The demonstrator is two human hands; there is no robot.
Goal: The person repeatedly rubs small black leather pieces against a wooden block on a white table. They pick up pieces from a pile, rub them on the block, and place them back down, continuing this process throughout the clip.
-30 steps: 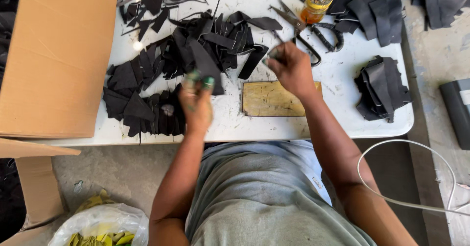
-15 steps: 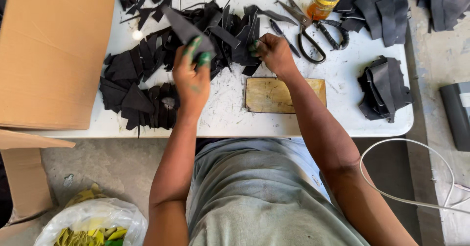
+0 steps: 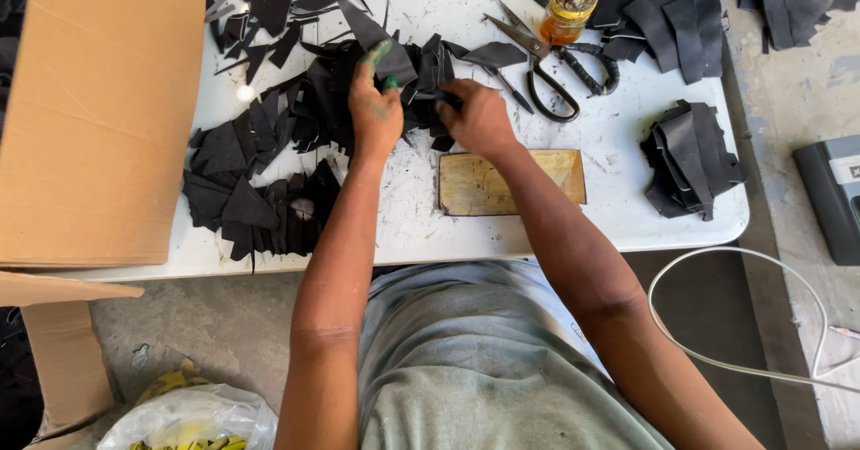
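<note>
We have both hands in the heap of black scraps (image 3: 296,119) that lies on the left half of the white table (image 3: 627,226). Our left hand (image 3: 374,110), its fingertips smeared green, pinches one scrap (image 3: 372,38) between thumb and fingers and holds it tilted up above the heap. Our right hand (image 3: 477,117) is just beside it, curled around a dark piece at the heap's right edge; the fingers are clenched, but we cannot tell exactly how much of the piece they grip.

Just below our right hand lies a small wooden board (image 3: 511,181), flat on the table and touching our right wrist. Beyond that hand lie large black-handled scissors (image 3: 555,60), blades apart, with a small amber bottle (image 3: 570,7) beside them. To the right sits a folded stack of black strips (image 3: 690,159), well apart from the heap, and more dark strips (image 3: 663,11) lie along the far edge.

A big cardboard box (image 3: 98,110) fills the left side, overlapping the table. Below it, on the floor, a plastic bag (image 3: 188,419) holds yellowish bits. A white cable (image 3: 743,316) loops on the floor at right, near a grey device (image 3: 833,195).
</note>
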